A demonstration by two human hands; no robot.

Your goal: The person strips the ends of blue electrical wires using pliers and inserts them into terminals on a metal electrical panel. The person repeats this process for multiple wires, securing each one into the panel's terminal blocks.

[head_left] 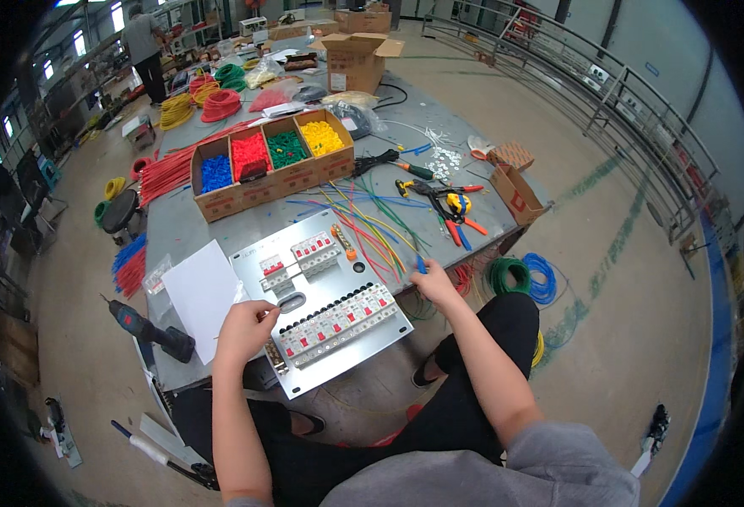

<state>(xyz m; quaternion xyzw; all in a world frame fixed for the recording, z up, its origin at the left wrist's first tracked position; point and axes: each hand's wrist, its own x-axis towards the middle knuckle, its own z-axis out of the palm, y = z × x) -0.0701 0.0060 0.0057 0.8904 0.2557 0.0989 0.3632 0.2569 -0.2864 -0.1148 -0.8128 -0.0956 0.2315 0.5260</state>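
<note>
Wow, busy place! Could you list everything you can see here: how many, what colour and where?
Table: one, grey, centre
Panel: one, silver, table's near edge
Breakers: several, white and red, on panel
Tray: one, brown, beyond panel
Small parts: four heaps, blue, red, green, yellow, in tray
Paper: one, white, left of panel
Drill: one, dark, left of paper
Wires: many, mixed, beyond panel
Hand tools: several, mixed, table's right
Floor coils: several, green, blue, yellow, right
Carton: one large, brown, far table
Stool: one, black, left
Blue item: one, blue, right hand
Left hand: one, bare, panel's left
Right hand: one, bare, panel's right
</note>
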